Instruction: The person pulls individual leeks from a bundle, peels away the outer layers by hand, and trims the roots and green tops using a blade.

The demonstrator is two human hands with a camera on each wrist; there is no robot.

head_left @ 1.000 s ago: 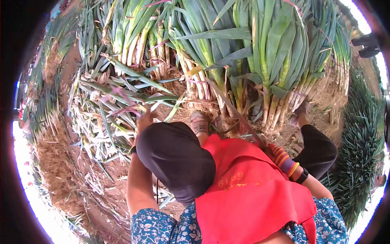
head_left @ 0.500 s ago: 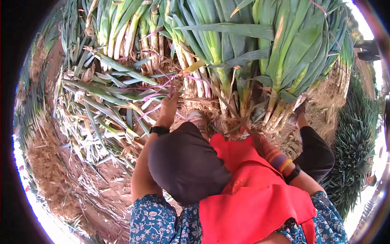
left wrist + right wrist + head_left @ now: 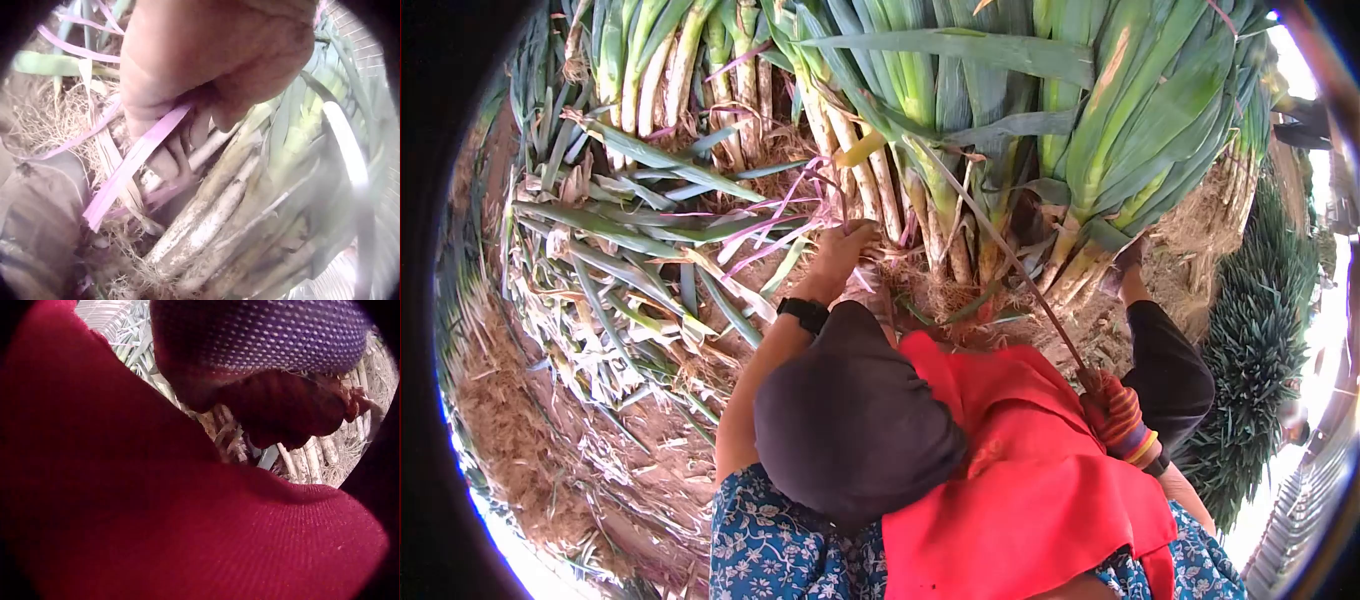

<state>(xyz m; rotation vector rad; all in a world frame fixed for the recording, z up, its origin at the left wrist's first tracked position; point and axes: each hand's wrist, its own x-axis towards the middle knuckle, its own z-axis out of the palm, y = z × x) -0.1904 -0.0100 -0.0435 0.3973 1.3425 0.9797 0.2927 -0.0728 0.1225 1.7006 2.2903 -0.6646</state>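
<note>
My left hand is at the white stems of a tied bundle of leeks, beside my foot. In the left wrist view its fingers curl round pink plastic strips, whose ends hang out over the roots. My right hand, in a striped knitted glove, grips the handle of a long, thin, dark blade-like tool by my right knee. That tool slants up and left across the leek stems. The right wrist view shows the purple glove cuff, with red cloth hiding much below it.
More leek bundles stand upright in front, their roots on the soil. Loose leaves and trimmings lie in a heap at left. A dense green row of leeks is at far right. My dark-clothed knee rises between the arms.
My left hand has come right and forward from the leaf heap to the leek stems, with pink strips in its fingers. The right hand has shifted slightly rightward and down, still gripping the blade-like tool.
</note>
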